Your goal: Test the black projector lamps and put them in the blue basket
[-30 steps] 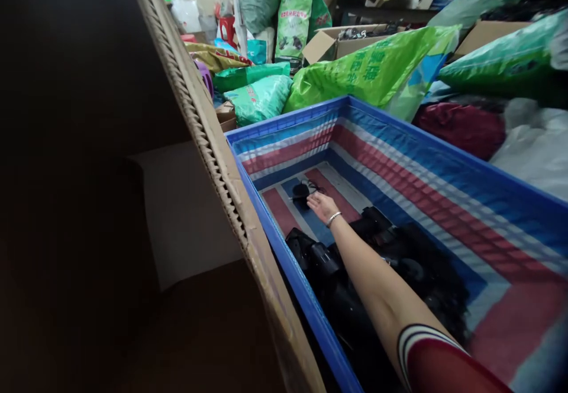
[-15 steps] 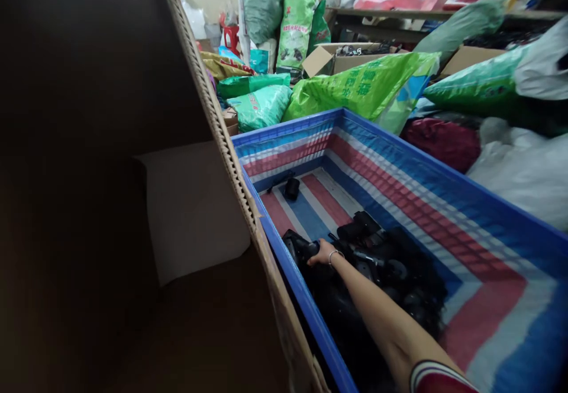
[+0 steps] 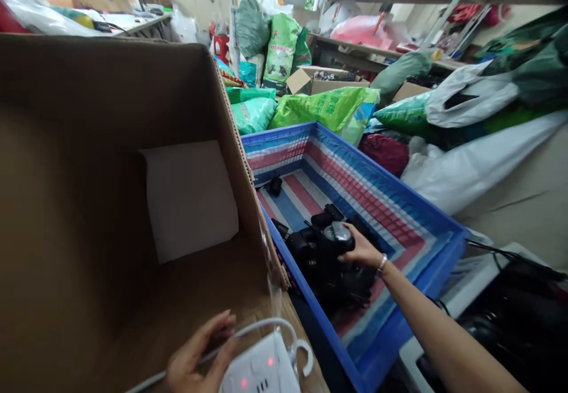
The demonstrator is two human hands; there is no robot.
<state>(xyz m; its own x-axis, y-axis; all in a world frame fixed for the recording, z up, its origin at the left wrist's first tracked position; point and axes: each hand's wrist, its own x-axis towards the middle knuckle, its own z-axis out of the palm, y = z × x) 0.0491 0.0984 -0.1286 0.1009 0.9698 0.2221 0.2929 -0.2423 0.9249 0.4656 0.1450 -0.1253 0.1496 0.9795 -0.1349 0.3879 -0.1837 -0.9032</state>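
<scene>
My right hand [image 3: 361,248] grips a dark rounded device with a silver-grey top [image 3: 339,233], just above a heap of black devices [image 3: 332,286] in a blue plastic crate [image 3: 379,375]. The heap is too dark for its single pieces to be made out. At the bottom, my left hand [image 3: 202,351] is curled at the side of a white power strip [image 3: 261,366] with red lights, its thumb along the edge. A white cable [image 3: 255,325] runs through that hand. The strip lies over the edge of a large open cardboard box [image 3: 106,85].
Inside the box lies a pale sheet [image 3: 190,203]. Striped cloth lines the crate, with a small black piece [image 3: 275,186] in its far corner. Green sacks [image 3: 319,109] and white bags [image 3: 479,156] crowd behind. Black cables [image 3: 510,251] hang at the right.
My right hand has come up from the heap with the silver-topped device in it. My left hand and the power strip have come into view. The view has shifted, showing more of the room.
</scene>
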